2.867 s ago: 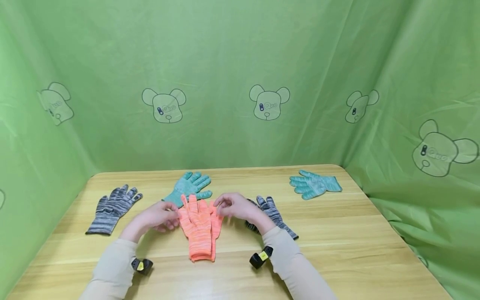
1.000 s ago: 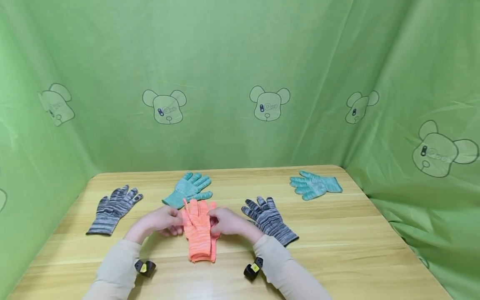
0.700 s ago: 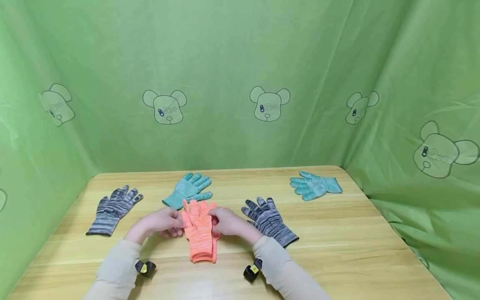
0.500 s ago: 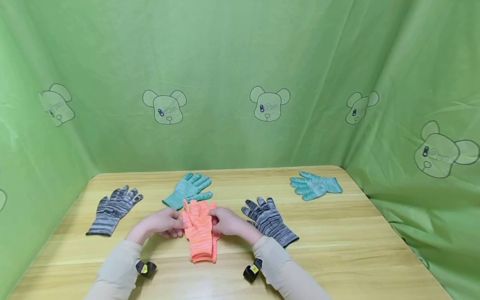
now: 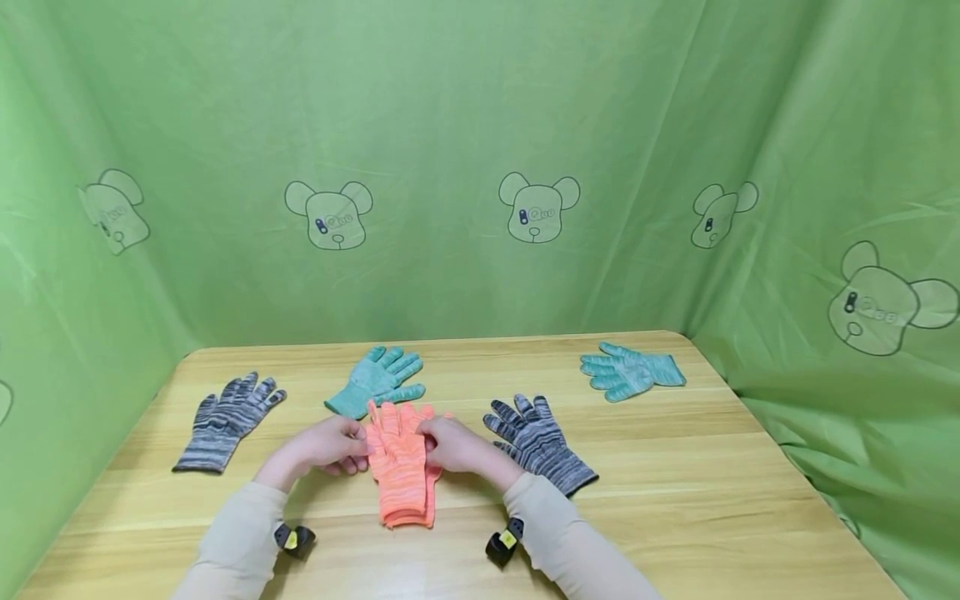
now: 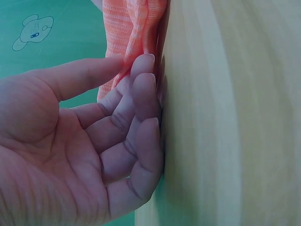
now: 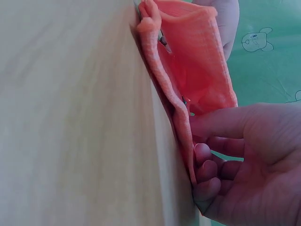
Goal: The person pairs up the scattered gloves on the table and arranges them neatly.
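Two orange knit gloves lie one over the other at the middle of the table, fingers pointing away from me and cuffs toward me. My left hand pinches the left edge of the orange gloves between thumb and fingers, its lower fingers curled against the tabletop in the left wrist view. On the other side, my right hand grips the right edge. In the right wrist view its thumb reaches between the raised upper glove and the lower glove, with the fingertips curled at the lower one.
A teal glove lies just behind the orange pair, another teal glove at the far right. One grey striped glove is at left; more grey striped material lies beside my right forearm. Green curtains surround the wooden table.
Since the earliest frame both hands have come closer together and nearer to me, the right one moving left off the grey glove. The orange glove fingers shifted slightly toward me. Recently almost nothing moves.
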A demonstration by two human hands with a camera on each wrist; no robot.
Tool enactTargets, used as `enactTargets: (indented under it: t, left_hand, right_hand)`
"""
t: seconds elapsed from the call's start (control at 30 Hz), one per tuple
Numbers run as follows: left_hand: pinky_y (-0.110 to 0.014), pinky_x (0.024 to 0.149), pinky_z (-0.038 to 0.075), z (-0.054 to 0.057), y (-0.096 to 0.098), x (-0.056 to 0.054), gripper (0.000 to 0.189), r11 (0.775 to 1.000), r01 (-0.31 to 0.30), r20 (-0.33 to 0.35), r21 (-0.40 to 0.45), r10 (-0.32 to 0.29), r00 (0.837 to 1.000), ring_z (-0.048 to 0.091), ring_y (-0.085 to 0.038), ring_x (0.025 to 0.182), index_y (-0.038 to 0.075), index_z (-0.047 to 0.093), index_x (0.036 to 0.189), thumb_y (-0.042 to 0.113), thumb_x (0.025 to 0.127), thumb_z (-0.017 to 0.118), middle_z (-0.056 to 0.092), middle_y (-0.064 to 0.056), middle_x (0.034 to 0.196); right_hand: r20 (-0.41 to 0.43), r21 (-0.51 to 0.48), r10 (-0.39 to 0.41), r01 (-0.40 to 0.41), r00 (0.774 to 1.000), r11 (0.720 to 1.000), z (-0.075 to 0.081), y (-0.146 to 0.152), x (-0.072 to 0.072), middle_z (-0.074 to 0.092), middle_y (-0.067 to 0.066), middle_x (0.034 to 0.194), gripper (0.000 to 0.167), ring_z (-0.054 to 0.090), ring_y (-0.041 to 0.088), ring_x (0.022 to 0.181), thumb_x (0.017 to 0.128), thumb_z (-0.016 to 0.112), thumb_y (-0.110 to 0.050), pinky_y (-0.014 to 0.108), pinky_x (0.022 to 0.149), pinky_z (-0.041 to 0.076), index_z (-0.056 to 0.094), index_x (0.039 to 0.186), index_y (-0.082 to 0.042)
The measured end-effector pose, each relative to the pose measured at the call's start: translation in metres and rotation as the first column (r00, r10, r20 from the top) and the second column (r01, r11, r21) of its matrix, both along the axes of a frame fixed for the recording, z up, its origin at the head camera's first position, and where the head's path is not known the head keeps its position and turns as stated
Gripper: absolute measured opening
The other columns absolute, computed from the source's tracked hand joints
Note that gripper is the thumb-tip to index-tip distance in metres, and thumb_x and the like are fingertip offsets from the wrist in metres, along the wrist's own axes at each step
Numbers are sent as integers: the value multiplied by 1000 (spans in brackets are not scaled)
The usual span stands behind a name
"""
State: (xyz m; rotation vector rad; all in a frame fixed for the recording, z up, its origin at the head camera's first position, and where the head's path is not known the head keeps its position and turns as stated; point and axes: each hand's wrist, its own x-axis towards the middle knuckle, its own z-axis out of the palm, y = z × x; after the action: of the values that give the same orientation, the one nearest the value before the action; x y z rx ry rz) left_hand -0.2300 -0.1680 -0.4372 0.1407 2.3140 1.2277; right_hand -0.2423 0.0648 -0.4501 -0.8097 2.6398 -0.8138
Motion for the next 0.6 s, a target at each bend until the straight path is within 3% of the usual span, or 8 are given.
enactTargets:
  t: [0.27,0.6]
  left_hand:
    - [-24,54,45,-1,0,0,10,1000,-5,1,-11,5,1000,59,-12,63,6,58,90,16,94,59,67,-3,74]
    - [-23,54,44,-2,0,-1,9,1000,-15,-1,-4,15,1000,59,-12,63,7,58,88,13,94,58,67,-3,73]
  right_hand:
    - [6,-8,5,-5,1000,1000,-2,1,-2,40,-6,65,20,38,7,62,75,61,8,17,56,30,56,75,-11]
    - [26,3,19,-20,999,1000,0,1,-1,43,-4,70,18,39,9,66,78,64,7,18,58,31,61,89,-6]
